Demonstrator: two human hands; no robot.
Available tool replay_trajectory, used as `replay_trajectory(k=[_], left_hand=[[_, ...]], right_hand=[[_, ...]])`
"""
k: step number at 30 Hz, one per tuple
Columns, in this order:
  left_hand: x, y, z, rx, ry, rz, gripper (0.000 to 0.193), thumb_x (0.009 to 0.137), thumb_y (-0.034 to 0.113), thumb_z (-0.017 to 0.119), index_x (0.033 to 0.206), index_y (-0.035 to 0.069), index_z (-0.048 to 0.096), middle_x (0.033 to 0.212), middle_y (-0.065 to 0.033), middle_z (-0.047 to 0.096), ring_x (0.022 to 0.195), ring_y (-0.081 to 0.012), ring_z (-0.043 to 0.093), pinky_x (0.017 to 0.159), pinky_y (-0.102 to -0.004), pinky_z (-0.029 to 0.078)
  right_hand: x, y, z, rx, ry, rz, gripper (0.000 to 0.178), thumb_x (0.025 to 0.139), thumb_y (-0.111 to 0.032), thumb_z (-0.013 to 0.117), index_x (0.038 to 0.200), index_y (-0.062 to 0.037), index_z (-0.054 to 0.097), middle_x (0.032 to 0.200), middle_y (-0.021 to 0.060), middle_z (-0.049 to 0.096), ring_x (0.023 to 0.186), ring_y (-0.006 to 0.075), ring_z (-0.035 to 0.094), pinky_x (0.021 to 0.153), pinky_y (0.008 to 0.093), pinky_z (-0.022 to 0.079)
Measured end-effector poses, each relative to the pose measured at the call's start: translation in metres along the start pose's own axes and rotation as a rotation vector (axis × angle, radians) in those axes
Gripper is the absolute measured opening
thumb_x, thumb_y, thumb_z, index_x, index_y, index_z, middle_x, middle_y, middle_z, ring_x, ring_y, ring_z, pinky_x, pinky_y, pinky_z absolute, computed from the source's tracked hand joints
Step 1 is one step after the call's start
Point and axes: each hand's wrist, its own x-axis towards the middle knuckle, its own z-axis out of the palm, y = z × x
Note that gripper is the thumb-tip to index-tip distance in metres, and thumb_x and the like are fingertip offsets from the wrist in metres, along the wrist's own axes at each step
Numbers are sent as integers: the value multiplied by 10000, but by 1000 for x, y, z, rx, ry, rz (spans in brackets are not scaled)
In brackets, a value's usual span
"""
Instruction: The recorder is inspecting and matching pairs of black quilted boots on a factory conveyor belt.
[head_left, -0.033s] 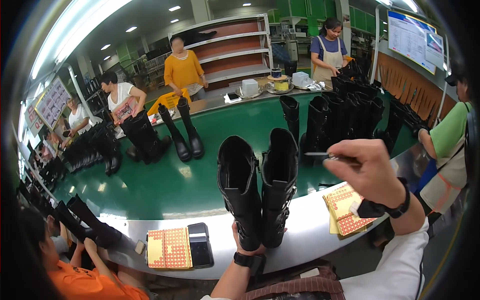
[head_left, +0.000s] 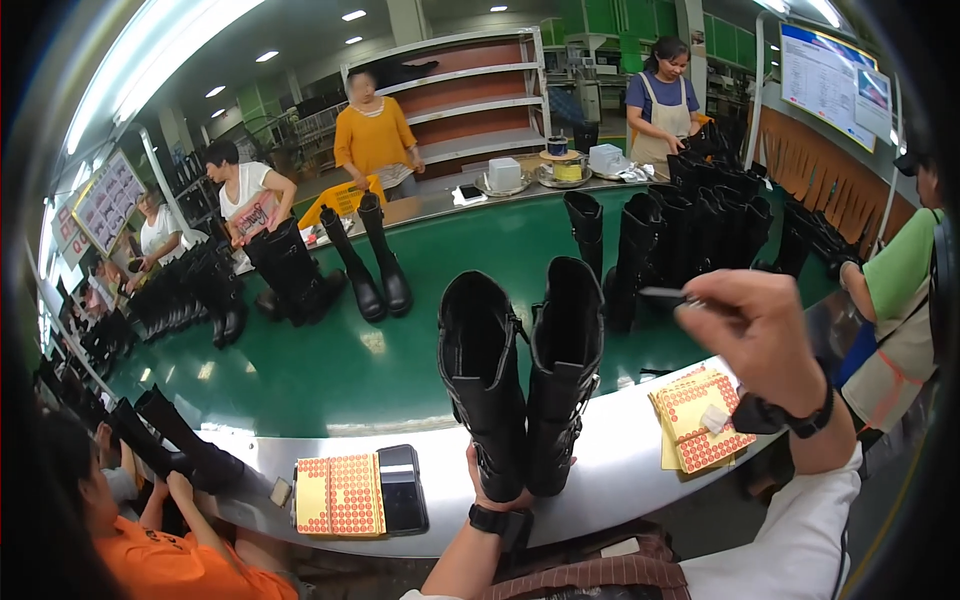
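A pair of tall black boots with straps and buckles, a left boot [head_left: 484, 370] and a right boot [head_left: 560, 370], stands upright before me, openings up. My left hand [head_left: 486, 478] is closed around their lower part, mostly hidden by the shafts, with fingertips showing past the right boot. Raised to the right of the shafts, my right hand [head_left: 748, 325] pinches a slim metal tool [head_left: 662, 293] whose thin tip points left toward the boots without touching them. The tool's exact kind is unclear.
A steel ledge [head_left: 620, 440] borders the green table [head_left: 380, 390]. Sticker sheets [head_left: 340, 495] lie beside a dark phone [head_left: 402, 490]; more sticker sheets [head_left: 700, 420] lie right. Black boots [head_left: 368, 265] stand farther off. A person in orange [head_left: 190, 560] sits left; other people work around.
My right hand with the slim metal tool has shifted slightly right, away from the boots, and its tip sits a little higher. My left hand keeps hold of the boots.
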Motion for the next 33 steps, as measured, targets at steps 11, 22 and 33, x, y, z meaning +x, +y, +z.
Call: replay_trajectory(k=[11,22,33], left_hand=[[-7,9,-1,-1575,-245,-526,903,812,751,389,1521,193,364,1565,-174,336,1396,-434,370,1152,-658,226],[5,4,-36,-295,-324,-15,585,1019,435,360,1474,70,402,1448,-188,495,1319,-337,508,1163,-514,340],[5,-2,-50,-373,-350,-117,515,1022,362,439,1399,14,477,1305,-193,613,1148,-302,644,1049,-456,496]], right_hand=[[-108,296,-10,-915,-233,258,245,788,-126,716,1003,-94,604,974,115,581,969,336,598,755,462,505],[-88,217,61,179,-504,191,691,647,-68,885,1267,-27,583,1198,101,632,1104,217,614,982,365,475],[27,42,31,314,-263,-730,740,575,-385,912,1195,-175,566,1483,262,364,1375,414,385,1102,580,297]])
